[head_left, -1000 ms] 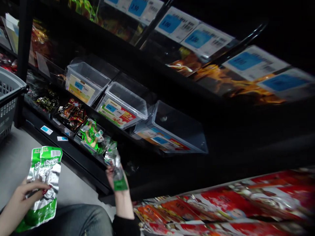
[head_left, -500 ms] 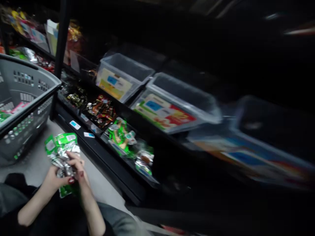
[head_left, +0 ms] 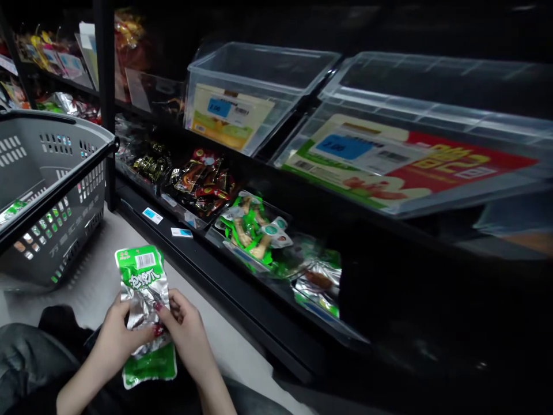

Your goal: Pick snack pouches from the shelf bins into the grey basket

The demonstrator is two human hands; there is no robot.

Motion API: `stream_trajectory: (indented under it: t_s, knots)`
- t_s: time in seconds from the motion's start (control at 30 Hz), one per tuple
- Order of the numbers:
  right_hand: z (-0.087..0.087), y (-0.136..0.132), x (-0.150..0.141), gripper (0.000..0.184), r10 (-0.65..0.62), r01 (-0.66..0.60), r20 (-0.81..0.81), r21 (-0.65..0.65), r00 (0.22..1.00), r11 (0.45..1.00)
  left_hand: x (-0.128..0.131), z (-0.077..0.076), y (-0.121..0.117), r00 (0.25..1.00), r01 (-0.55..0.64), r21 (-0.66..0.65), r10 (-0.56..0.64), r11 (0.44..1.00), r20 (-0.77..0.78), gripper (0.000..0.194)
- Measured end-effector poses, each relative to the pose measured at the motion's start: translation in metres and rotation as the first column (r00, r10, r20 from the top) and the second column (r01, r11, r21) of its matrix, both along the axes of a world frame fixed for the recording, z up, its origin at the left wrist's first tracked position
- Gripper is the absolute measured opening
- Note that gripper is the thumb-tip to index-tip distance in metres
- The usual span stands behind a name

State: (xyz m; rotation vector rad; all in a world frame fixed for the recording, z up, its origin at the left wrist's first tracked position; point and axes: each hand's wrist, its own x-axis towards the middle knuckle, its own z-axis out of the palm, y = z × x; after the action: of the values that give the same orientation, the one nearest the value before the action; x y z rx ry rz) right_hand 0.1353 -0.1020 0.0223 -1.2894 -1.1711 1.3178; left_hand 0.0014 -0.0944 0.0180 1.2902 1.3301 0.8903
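Note:
Between my hands is a green and silver snack packet [head_left: 144,268], upright over my lap with its printed side facing me. My left hand [head_left: 116,331] grips its left edge, thumb across the front. My right hand [head_left: 185,325] holds the right edge, its thumb pressed on the silver middle. Whether a second packet lies behind it I cannot tell. To the right, the low shelf has bins of green snack packets [head_left: 248,230] and dark red packets [head_left: 203,181]. A silver and green packet [head_left: 319,280] lies in the bin at the near end.
A grey shopping basket [head_left: 86,184] with a black handle stands on the floor at left, some packets inside. Clear plastic bins [head_left: 259,69] with price labels line the upper shelf. A black shelf post [head_left: 105,98] rises beside the basket. Loose price tags [head_left: 181,232] lie on the shelf's front ledge.
In the earlier frame two green-topped packets showed fanned out in my hands; now one squared-up packet faces me. My view has shifted, bringing the shelf bins closer.

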Motion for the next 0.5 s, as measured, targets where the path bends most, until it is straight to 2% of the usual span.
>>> stream_trajectory:
  t_s: [0.13, 0.3, 0.5]
  knots:
    - [-0.0078, -0.0016, -0.0008, 0.016, -0.045, 0.042, 0.109, 0.038, 0.993, 0.998, 0.0003, -0.0032, 0.0017, 0.999, 0.018, -0.056, -0.016, 0.998, 0.030, 0.026]
    - [-0.0069, -0.0020, -0.0009, 0.012, -0.051, 0.046, 0.134, 0.044, 0.990, 0.998, 0.0002, -0.0020, 0.0012, 0.999, 0.032, 0.010, -0.032, 0.999, 0.019, 0.024]
    - [-0.0030, -0.0028, -0.0033, 0.009, -0.036, 0.032, 0.130, 0.030, 0.991, 0.999, -0.0015, 0.0008, -0.0003, 0.996, 0.044, 0.062, -0.039, 0.997, -0.078, 0.024]
